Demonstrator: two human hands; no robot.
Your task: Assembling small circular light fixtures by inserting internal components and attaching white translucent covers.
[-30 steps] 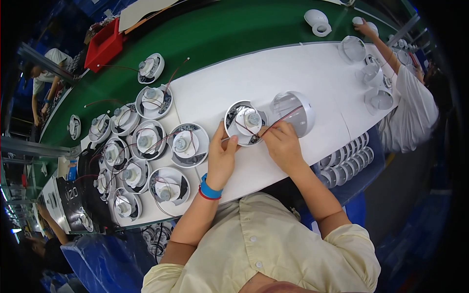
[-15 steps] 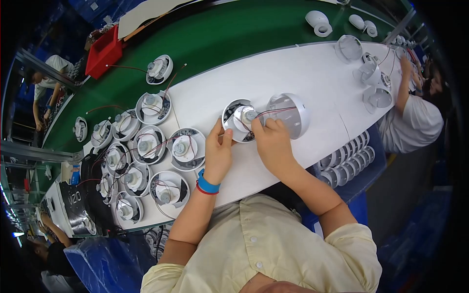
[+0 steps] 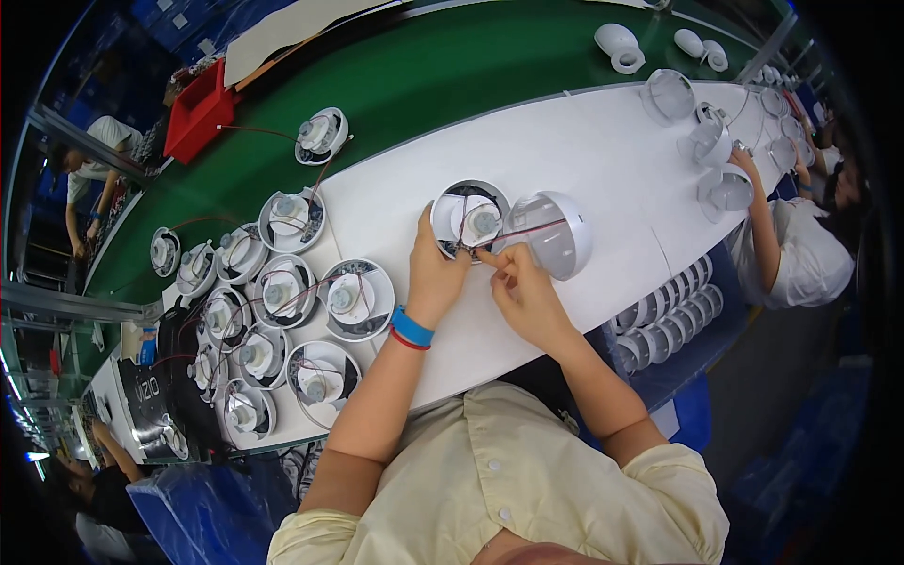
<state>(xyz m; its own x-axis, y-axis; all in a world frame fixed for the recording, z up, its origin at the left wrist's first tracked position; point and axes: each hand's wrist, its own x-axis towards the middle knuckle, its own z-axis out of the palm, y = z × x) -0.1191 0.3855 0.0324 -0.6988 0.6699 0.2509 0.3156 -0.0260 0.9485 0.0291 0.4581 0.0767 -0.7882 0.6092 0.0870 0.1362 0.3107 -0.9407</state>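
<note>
A round white housing [image 3: 440,209] with a grey motor on a white disc lies in front of me, tilted slightly. My left hand [image 3: 439,275] grips its near-left rim, the thumb over the edge by the wires. At the near rim, my right hand [image 3: 529,294] touches the wiring with its outstretched index finger; the thumb stands apart and the other fingers are curled. Thin red and black wires [image 3: 532,229] run from the housing across a clear-fronted white dome cover [image 3: 565,240] just to its right. The index fingertip partly hides the wire ends.
Several similar motor housings [image 3: 282,290] crowd the white table [image 3: 405,174] at left, their wires trailing. Beyond runs a green conveyor [image 3: 452,71] carrying another housing [image 3: 321,137]. A red bin [image 3: 198,113] sits far left. A blue crate [image 3: 692,353] of white rings stands right, near a co-worker [image 3: 791,240].
My right hand has moved from the motor down to the near rim, and its pinch has loosened. The housing has turned slightly in my left hand, whose thumb has shifted toward the wires.
</note>
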